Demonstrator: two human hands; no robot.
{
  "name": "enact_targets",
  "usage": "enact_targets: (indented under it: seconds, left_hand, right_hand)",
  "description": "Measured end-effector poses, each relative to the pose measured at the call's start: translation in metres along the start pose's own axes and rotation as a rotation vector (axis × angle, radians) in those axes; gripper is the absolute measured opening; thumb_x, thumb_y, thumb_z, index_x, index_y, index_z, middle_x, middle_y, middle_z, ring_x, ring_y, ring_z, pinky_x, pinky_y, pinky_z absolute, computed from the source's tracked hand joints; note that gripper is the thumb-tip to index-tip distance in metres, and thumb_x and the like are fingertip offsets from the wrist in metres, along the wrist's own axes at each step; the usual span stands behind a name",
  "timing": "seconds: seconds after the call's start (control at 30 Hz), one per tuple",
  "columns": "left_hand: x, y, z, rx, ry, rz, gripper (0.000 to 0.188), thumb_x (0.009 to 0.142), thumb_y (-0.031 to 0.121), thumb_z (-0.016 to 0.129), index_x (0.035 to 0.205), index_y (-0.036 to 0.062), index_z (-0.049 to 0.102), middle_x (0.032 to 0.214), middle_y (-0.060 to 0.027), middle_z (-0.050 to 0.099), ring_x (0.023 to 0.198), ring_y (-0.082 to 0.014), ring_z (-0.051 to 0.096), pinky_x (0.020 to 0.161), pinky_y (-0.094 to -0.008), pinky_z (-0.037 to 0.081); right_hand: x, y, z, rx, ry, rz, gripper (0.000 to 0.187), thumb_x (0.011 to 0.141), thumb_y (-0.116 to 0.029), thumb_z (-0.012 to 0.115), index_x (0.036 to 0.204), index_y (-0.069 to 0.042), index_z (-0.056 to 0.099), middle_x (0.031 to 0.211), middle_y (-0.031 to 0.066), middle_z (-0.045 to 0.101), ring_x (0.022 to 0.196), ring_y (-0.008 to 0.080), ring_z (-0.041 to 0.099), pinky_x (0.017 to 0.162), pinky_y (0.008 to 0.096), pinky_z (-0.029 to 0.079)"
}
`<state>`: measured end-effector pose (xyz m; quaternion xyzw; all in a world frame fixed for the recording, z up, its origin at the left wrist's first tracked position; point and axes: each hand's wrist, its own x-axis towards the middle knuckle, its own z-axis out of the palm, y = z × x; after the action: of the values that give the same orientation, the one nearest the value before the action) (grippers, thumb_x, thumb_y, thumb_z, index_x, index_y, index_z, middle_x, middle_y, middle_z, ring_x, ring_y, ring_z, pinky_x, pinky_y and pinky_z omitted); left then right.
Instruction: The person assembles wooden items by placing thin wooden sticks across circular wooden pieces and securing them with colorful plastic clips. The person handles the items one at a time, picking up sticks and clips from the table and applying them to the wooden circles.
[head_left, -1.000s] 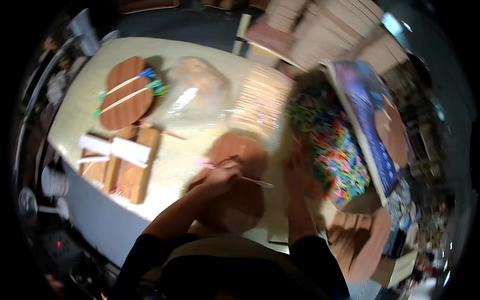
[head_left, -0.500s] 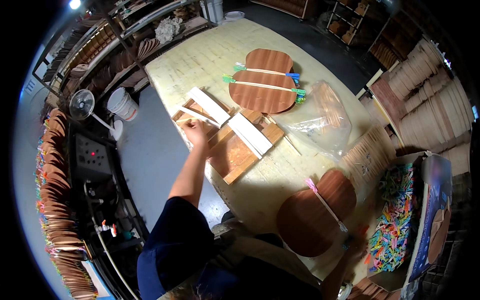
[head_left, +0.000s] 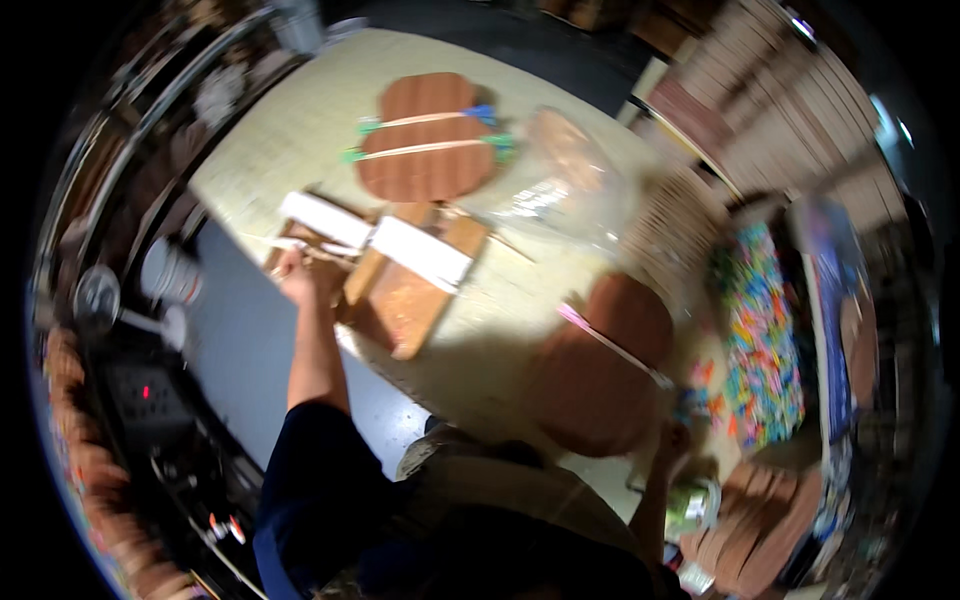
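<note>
My left hand [head_left: 293, 277] is closed in a pinch on a thin pale wooden strip [head_left: 262, 240], at the left side of a wooden tray [head_left: 430, 330] with white bars [head_left: 425, 255] across it. Near the right table edge, my right hand [head_left: 674, 445] is blurred, and its fingers cannot be made out. It is nearest to scattered small plastic clips [head_left: 708, 390]. Between the hands lies a brown figure-eight wooden panel [head_left: 600, 370]. Across it runs a thin strip [head_left: 620, 348], with a pink clip [head_left: 573, 316] at one end and a pale clip at the other.
Farther back, more brown panels [head_left: 425, 170] carry strips held by green and blue clips. A clear plastic bag [head_left: 560, 190] holds wooden strips. At right stands a box of colourful clips [head_left: 765, 340], with stacked panels [head_left: 755, 520] below it. Racks and buckets [head_left: 170, 270] line the left.
The whole view has swung, so the table and its things sit farther left, and it is now blurred. My left hand still holds the strip, tilted differently. More of my right hand shows.
</note>
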<state>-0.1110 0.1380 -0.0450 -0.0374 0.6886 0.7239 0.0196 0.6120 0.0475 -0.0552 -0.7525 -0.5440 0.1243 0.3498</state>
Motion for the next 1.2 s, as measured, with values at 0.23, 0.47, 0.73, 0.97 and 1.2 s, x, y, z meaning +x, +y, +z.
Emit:
enact_targets:
  seconds: [0.23,0.47,0.73,0.97,1.2]
  left_hand:
    - [-0.233,0.038,-0.010,0.281,-1.068,0.772,0.009,0.083,0.009,0.064,0.084,0.0010,0.062,0.083,-0.0071,0.061,0.079,-0.0168,0.055,0.074,-0.0289,0.045]
    - [-0.410,0.022,-0.033,-0.027,-1.763,0.961,0.014,0.067,-0.003,0.067,0.075,0.0042,0.057,0.085,-0.0100,0.056,0.086,-0.0299,0.055,0.074,-0.0389,0.046]
    - [-0.428,0.010,-0.029,0.008,-1.803,0.986,0.012,0.068,-0.002,0.067,0.074,0.0038,0.057,0.092,-0.0095,0.059,0.102,-0.0317,0.056,0.083,-0.0390,0.047]
    - [-0.425,0.007,-0.027,0.030,-1.817,0.947,0.010,0.070,0.001,0.066,0.074,0.0040,0.058,0.092,-0.0089,0.060,0.103,-0.0307,0.056,0.085,-0.0395,0.047]
    - [-0.423,0.003,-0.025,-0.001,-1.800,0.950,0.011,0.069,0.001,0.067,0.073,0.0041,0.057,0.091,-0.0083,0.060,0.102,-0.0311,0.057,0.086,-0.0394,0.047]
  right_hand:
    - [-0.024,-0.027,-0.007,0.817,0.060,0.584,0.025,0.087,-0.023,0.062,0.101,-0.001,0.060,0.077,0.0036,0.059,0.062,0.0116,0.055,0.054,0.0256,0.046]
    - [-0.025,-0.042,-0.003,1.190,0.083,0.774,0.015,0.089,-0.013,0.055,0.096,0.000,0.056,0.087,0.0112,0.060,0.075,0.0218,0.062,0.067,0.0336,0.053]
    - [-0.026,-0.055,0.015,1.251,0.040,0.767,0.018,0.088,-0.013,0.059,0.099,0.001,0.055,0.090,0.0094,0.060,0.077,0.0220,0.063,0.067,0.0343,0.055]
    - [-0.003,-0.042,0.006,0.722,-0.063,0.661,0.035,0.089,-0.031,0.055,0.105,-0.001,0.054,0.095,0.0139,0.060,0.087,0.0285,0.061,0.072,0.0397,0.051]
    - [0.063,-0.009,0.021,-0.279,0.081,0.339,0.040,0.081,-0.038,0.061,0.103,-0.005,0.059,0.093,0.0176,0.061,0.086,0.0363,0.060,0.075,0.0466,0.047]
